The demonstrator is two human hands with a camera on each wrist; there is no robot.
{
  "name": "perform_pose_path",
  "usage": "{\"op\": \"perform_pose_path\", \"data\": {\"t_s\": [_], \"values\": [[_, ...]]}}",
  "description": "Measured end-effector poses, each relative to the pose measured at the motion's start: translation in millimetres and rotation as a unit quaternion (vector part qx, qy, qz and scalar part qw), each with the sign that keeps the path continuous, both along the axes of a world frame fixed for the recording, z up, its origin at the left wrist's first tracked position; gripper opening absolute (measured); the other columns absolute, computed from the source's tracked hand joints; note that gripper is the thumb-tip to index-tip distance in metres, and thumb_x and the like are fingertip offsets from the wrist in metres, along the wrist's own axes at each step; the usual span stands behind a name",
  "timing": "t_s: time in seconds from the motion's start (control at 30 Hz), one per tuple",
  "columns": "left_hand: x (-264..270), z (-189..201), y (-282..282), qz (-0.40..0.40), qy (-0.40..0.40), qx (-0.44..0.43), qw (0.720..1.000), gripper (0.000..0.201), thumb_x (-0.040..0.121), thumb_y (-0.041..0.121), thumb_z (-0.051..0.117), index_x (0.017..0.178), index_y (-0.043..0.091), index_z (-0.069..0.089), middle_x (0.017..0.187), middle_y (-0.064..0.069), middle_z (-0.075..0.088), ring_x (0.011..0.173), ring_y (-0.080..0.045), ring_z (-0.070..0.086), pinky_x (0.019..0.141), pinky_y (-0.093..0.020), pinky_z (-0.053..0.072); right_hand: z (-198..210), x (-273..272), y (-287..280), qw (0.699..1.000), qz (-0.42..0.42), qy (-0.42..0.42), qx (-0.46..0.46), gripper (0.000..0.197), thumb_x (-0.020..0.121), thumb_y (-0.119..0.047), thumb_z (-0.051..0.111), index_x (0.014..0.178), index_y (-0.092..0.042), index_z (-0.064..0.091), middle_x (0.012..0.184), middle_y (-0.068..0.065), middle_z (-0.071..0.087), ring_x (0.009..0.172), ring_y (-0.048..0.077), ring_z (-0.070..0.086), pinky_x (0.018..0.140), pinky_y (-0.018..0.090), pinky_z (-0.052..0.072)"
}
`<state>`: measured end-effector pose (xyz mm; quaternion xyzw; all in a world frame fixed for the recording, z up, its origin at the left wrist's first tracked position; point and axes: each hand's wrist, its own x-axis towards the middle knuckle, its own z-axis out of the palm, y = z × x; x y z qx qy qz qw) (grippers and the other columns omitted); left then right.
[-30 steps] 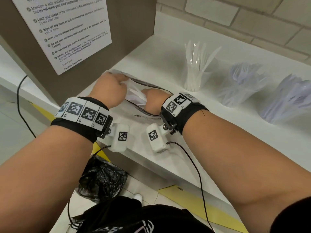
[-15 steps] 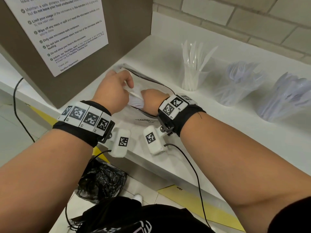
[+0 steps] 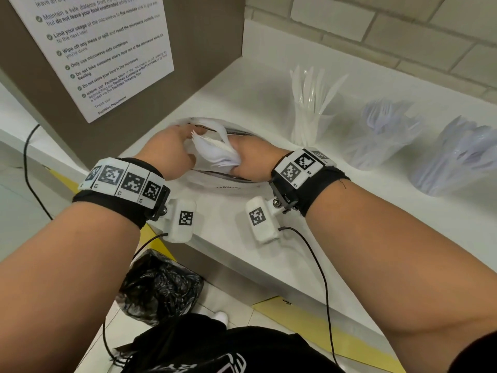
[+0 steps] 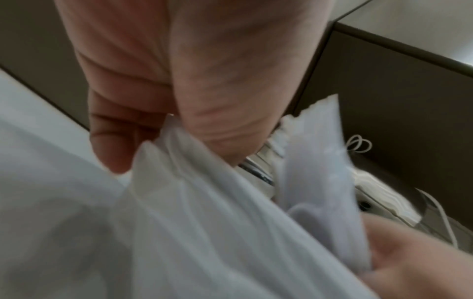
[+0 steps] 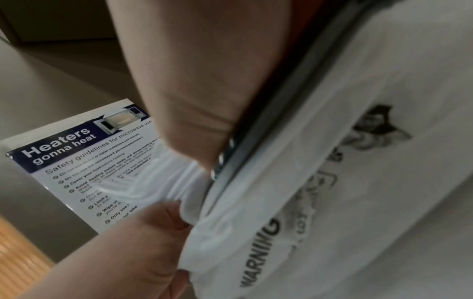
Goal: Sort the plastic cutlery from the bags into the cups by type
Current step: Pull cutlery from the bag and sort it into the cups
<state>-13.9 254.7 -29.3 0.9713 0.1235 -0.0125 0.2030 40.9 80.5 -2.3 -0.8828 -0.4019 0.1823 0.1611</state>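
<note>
White plastic is filling the middle of the head view: a zip bag (image 3: 228,184) printed with a warning is lying on the white counter (image 3: 322,224), close to the counter's front edge and just in front of the brown panel carrying the microwave notice (image 3: 107,55). The left hand (image 3: 166,152) is pinching the bag's upper lip between thumb and curled fingers, holding the mouth apart. The right hand (image 3: 250,160) is reaching into that mouth with its fingers wrapped round a bundle of white cutlery (image 3: 215,150), whose ends are fanning out above the bag's rim; the pieces are probably spoons, though blur is making the type hard to read. In the left wrist view the thumb and fingers (image 4: 115,141) are gripping thin translucent film (image 4: 204,222). In the right wrist view the dark zip strip (image 5: 281,113) is running beside the wrist.

Right of the bag, 3 clear cups are standing in a row on the counter: the nearest cup (image 3: 309,127) is holding upright white knives, the middle cup (image 3: 382,135) and the farthest cup (image 3: 457,157) are holding pale cutlery. Below the counter's edge a black bin liner (image 3: 161,289) is sitting on the floor.
</note>
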Motion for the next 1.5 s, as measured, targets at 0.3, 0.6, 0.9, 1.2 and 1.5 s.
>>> {"op": "perform_pose_path", "data": {"t_s": [0.3,0.6,0.9,1.2,1.5], "values": [[2.1,1.1,-15.5,-0.002,0.05,0.045,0.998,0.054,0.078,0.006,0.059,0.128,0.024,0.05,0.142,-0.013,0.039,0.087,-0.027,0.055,0.069,-0.033,0.042,16.8,-3.5,5.7,0.929,-0.137,0.119,0.321,0.053,0.082,-0.009,0.072,0.128,-0.008,0.047,0.108,-0.001,0.06,0.103,0.018,0.06,0.095,0.028,0.048],[6.6,34.4,-10.2,0.017,0.078,0.048,0.996,0.035,0.097,0.03,0.045,0.13,0.024,0.057,0.13,-0.007,0.059,0.114,-0.031,0.056,0.094,-0.039,0.044,57.6,17.0,-10.6,0.72,-0.221,0.245,0.611,0.028,0.082,0.0,0.065,0.103,-0.014,0.051,0.087,0.007,0.059,0.073,0.025,0.061,0.076,0.038,0.054],[-10.5,78.0,-46.0,0.058,-0.278,-0.215,0.934,0.024,0.087,0.043,0.056,0.081,0.019,0.059,0.068,0.009,0.053,0.068,-0.012,0.052,0.071,-0.028,0.044,53.8,20.8,-44.5,0.622,-0.269,0.351,0.646,0.02,0.088,0.004,0.06,0.103,-0.006,0.052,0.071,0.007,0.06,0.062,0.02,0.062,0.068,0.036,0.053],[10.9,44.1,-112.2,-0.018,0.135,-0.713,0.688,0.084,0.09,0.071,0.021,0.131,0.004,0.052,0.104,-0.018,0.064,0.09,-0.034,0.066,0.096,-0.052,0.049,82.0,3.0,-83.9,0.621,-0.26,0.334,0.659,0.012,0.09,0.003,0.057,0.101,-0.002,0.054,0.065,0.004,0.062,0.062,0.017,0.064,0.068,0.037,0.054],[17.0,55.8,-155.5,-0.047,0.176,-0.835,0.52,0.058,0.103,0.048,0.024,0.143,0.01,0.043,0.14,-0.015,0.052,0.129,-0.034,0.05,0.107,-0.054,0.038,52.4,-14.6,-104.5,0.735,-0.27,0.192,0.591,0.038,0.069,0.002,0.07,0.103,0.005,0.053,0.072,0.01,0.063,0.07,0.028,0.063,0.075,0.044,0.056]]}}
